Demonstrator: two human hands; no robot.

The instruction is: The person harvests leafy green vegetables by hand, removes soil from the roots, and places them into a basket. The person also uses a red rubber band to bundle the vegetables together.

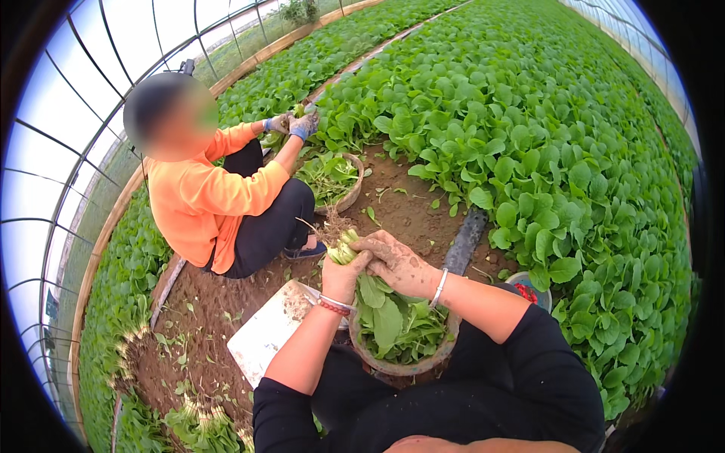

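Both my hands are closed around one bunch of leafy greens (342,249), its pale stems and soil-covered roots pointing away from me. My left hand (344,276) grips the stems from the near left. My right hand (396,263), smeared with dirt, meets it at the stems from the right. The bunch's broad leaves hang down over a round basin (409,369) between my knees. Inside the basin lie more loose green leaves (422,334).
A person in an orange top (221,187) crouches at left, gloved hands among plants, beside another basin (358,187) of greens. A white board (272,328) lies near my left arm. Tied bunches (204,419) rest on soil. A small bowl (542,294) holds red pieces. Dense crop rows (566,141) fill the right.
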